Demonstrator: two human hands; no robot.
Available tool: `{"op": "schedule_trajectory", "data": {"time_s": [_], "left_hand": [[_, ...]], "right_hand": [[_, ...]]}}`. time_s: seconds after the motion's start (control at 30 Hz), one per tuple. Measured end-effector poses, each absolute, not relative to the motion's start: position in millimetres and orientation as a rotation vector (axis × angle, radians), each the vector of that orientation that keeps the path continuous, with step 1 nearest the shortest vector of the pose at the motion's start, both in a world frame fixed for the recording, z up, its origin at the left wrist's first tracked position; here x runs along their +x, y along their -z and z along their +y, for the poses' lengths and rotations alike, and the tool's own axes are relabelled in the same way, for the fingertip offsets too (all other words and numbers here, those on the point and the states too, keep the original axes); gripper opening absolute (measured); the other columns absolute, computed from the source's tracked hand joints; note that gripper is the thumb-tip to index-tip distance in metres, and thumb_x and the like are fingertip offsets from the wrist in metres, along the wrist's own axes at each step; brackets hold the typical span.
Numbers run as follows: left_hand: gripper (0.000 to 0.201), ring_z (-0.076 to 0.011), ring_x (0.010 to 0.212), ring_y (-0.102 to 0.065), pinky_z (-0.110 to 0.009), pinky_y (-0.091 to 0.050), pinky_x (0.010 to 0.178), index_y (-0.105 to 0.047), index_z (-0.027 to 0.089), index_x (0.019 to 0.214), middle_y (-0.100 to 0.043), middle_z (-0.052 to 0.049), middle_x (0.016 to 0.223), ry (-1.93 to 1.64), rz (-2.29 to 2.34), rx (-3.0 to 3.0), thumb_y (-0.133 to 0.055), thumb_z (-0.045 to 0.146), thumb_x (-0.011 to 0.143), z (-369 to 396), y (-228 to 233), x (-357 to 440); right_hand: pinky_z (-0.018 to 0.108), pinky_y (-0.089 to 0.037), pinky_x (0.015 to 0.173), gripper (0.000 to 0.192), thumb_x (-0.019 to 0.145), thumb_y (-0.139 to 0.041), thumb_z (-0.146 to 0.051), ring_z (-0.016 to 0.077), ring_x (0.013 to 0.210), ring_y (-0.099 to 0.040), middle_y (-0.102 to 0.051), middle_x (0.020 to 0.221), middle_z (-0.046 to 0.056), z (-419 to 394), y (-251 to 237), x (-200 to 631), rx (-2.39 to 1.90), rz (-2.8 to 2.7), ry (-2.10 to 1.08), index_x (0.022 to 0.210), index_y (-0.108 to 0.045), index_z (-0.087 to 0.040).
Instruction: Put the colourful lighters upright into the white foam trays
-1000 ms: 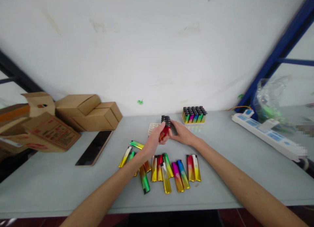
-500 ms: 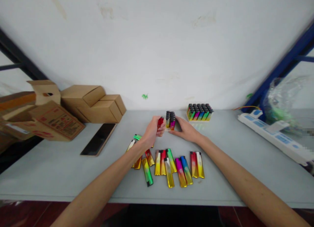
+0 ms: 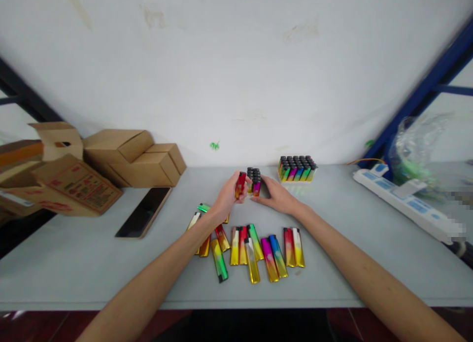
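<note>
My left hand (image 3: pixel 227 198) is closed around a red lighter (image 3: pixel 240 184), held upright just left of a small standing group of black-topped lighters (image 3: pixel 254 177). A clear holder seems to be under that group, though its base is mostly hidden. My right hand (image 3: pixel 280 196) grips the group from the right, thumb at the front and fingers partly hidden behind. Nearer to me, several loose lighters with shiny coloured and gold bodies lie flat, among them a magenta one (image 3: pixel 269 259), a blue one (image 3: pixel 278 256) and a green one (image 3: pixel 219 260).
A full block of upright lighters (image 3: pixel 297 169) stands by the wall at the back right. Cardboard boxes (image 3: pixel 135 157) and a dark phone (image 3: pixel 144 212) occupy the left. On the right lie a white power strip (image 3: pixel 406 202) and a clear plastic bag (image 3: pixel 416 150).
The red lighter now shows more of its body in my left hand and sits closer to the standing group. My right hand stays at the group. The whole view has shifted slightly.
</note>
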State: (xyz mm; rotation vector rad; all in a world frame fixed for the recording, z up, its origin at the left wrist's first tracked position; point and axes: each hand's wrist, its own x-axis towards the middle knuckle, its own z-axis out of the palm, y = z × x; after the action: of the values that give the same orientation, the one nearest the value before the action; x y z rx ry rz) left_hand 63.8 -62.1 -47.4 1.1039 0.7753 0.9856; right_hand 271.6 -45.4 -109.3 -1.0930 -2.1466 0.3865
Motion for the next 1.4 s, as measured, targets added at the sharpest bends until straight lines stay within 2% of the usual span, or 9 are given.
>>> {"op": "schedule_trajectory", "data": {"time_s": [0.07, 0.17, 0.33, 0.57, 0.73, 0.87, 0.97, 1.13, 1.4], "left_hand": [[0.047, -0.0084, 0.051, -0.041, -0.019, -0.031, 0.045, -0.062, 0.017, 0.095, -0.052, 0.002, 0.069, -1.047, 0.756, 1.126, -0.06, 0.064, 0.089, -59.6, 50.5, 63.6], [0.045, -0.0087, 0.058, -0.047, -0.019, -0.038, 0.049, -0.065, 0.018, 0.106, -0.055, 0.002, 0.076, -1.137, 0.746, 1.188, -0.069, 0.058, 0.087, -55.9, 53.4, 62.4], [0.054, -0.0119, 0.062, -0.059, -0.025, -0.052, 0.062, -0.067, 0.017, 0.121, -0.061, 0.002, 0.072, -1.171, 0.835, 1.348, -0.072, 0.057, 0.086, -53.6, 50.7, 58.0], [0.051, -0.0209, 0.082, -0.074, -0.032, -0.06, 0.079, -0.072, 0.013, 0.112, -0.077, -0.008, 0.095, -1.206, 0.9, 1.458, -0.081, 0.051, 0.078, -49.6, 50.3, 50.8], [0.048, -0.0258, 0.095, -0.075, -0.036, -0.059, 0.089, -0.072, 0.013, 0.113, -0.079, -0.011, 0.101, -1.199, 0.921, 1.647, -0.078, 0.049, 0.081, -45.0, 47.9, 44.1], [0.037, -0.0238, 0.107, -0.072, -0.034, -0.059, 0.091, -0.069, 0.016, 0.114, -0.076, -0.011, 0.11, -1.233, 0.95, 1.787, -0.072, 0.041, 0.087, -44.9, 43.1, 40.6], [0.034, -0.0213, 0.102, -0.072, -0.031, -0.061, 0.086, -0.067, 0.016, 0.114, -0.075, -0.009, 0.104, -1.217, 0.957, 1.835, -0.071, 0.038, 0.089, -45.8, 43.2, 39.3], [0.031, -0.0205, 0.099, -0.069, -0.03, -0.063, 0.079, -0.072, 0.017, 0.114, -0.069, -0.011, 0.11, -1.194, 0.911, 2.081, -0.07, 0.038, 0.09, -46.1, 46.2, 37.1], [0.035, -0.0226, 0.095, -0.073, -0.04, -0.063, 0.092, -0.074, 0.016, 0.115, -0.076, -0.01, 0.113, -1.037, 0.876, 2.179, -0.071, 0.041, 0.091, -41.0, 51.8, 32.5]], "right_hand": [[0.057, -0.045, 0.113, 0.082, 0.089, -0.072, -0.052, 0.0379, 0.133, -0.057, -0.057, 0.147, 0.023, -45.6, 108.3, 271.4, -1.09, -2.153, -0.381, 0.152, -0.041, -0.011], [0.057, -0.045, 0.113, 0.081, 0.089, -0.072, -0.051, 0.0375, 0.133, -0.058, -0.058, 0.146, 0.022, -45.3, 108.3, 271.1, -1.076, -2.149, -0.375, 0.153, -0.041, -0.013], [0.057, -0.043, 0.115, 0.082, 0.088, -0.074, -0.05, 0.0371, 0.135, -0.056, -0.056, 0.148, 0.023, -45.2, 107.9, 270.6, -1.067, -2.136, -0.386, 0.153, -0.041, -0.013], [0.058, -0.044, 0.114, 0.081, 0.088, -0.074, -0.049, 0.0374, 0.135, -0.057, -0.055, 0.148, 0.024, -46.5, 104.4, 270.1, -1.064, -2.151, -0.383, 0.152, -0.041, -0.011], [0.058, -0.044, 0.114, 0.081, 0.089, -0.074, -0.049, 0.0367, 0.134, -0.057, -0.056, 0.148, 0.023, -45.4, 106.3, 270.7, -1.068, -2.146, -0.376, 0.153, -0.041, -0.013], [0.056, -0.045, 0.114, 0.081, 0.089, -0.074, -0.049, 0.0362, 0.135, -0.056, -0.056, 0.148, 0.023, -45.1, 106.9, 271.2, -1.077, -2.151, -0.369, 0.152, -0.041, -0.011], [0.056, -0.044, 0.115, 0.082, 0.089, -0.074, -0.049, 0.0368, 0.136, -0.056, -0.055, 0.149, 0.024, -45.1, 107.0, 271.2, -1.083, -2.148, -0.376, 0.153, -0.04, -0.011], [0.058, -0.045, 0.113, 0.081, 0.088, -0.073, -0.052, 0.0378, 0.134, -0.058, -0.056, 0.148, 0.023, -45.6, 106.0, 271.0, -1.08, -2.147, -0.362, 0.151, -0.042, -0.012], [0.057, -0.046, 0.112, 0.08, 0.089, -0.074, -0.051, 0.0384, 0.133, -0.058, -0.057, 0.147, 0.025, -47.5, 102.8, 270.5, -1.068, -2.154, -0.363, 0.151, -0.043, -0.01]]}}
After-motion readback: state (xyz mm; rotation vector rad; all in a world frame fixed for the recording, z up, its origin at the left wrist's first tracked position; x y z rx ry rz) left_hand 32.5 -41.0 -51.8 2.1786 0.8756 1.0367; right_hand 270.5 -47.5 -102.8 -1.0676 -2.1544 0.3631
